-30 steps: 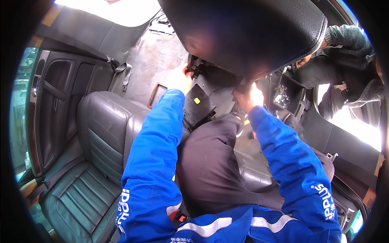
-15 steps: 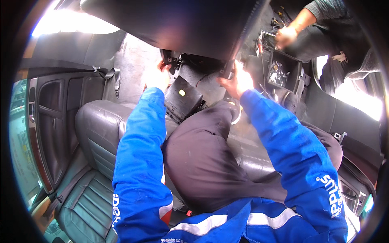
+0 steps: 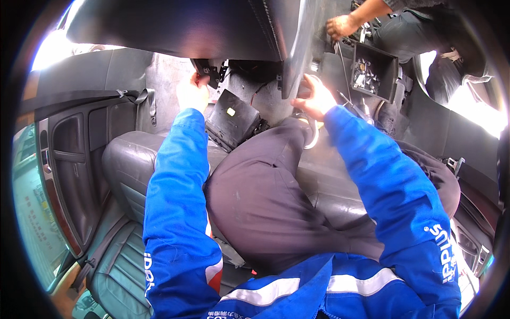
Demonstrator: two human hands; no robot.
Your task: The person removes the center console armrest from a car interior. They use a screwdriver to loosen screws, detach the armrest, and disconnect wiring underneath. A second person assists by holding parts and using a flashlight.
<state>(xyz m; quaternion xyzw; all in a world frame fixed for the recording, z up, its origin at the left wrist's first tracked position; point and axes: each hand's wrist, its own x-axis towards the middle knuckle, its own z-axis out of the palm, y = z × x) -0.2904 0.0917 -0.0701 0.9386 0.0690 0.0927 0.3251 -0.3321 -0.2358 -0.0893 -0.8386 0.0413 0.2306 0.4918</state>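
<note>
A large dark car trim piece [image 3: 202, 26] with a stitched edge hangs over the floor in front of me, filling the upper middle of the view. At its lower left corner, my left hand [image 3: 192, 93] is closed around the edge beside a black bracket [image 3: 212, 74]. My right hand [image 3: 317, 100] is at the lower right corner, its thumb under the tip and its fingers along the side; glare washes out part of this hand. Below the trim piece, a flat black box [image 3: 232, 119] with a small yellow label lies tilted by my knee.
A co-worker's hand [image 3: 342, 25] reaches in at the upper right, above a long thin tool [image 3: 342, 66]. Beside it stands a black tray [image 3: 394, 80] with small metal parts. Leather seats [image 3: 127, 159] and a door [image 3: 69, 138] flank me on the left.
The trim piece has shifted left and tilted, showing more of its right side. Both my hands stay at its corners. The co-worker's hand has moved left.
</note>
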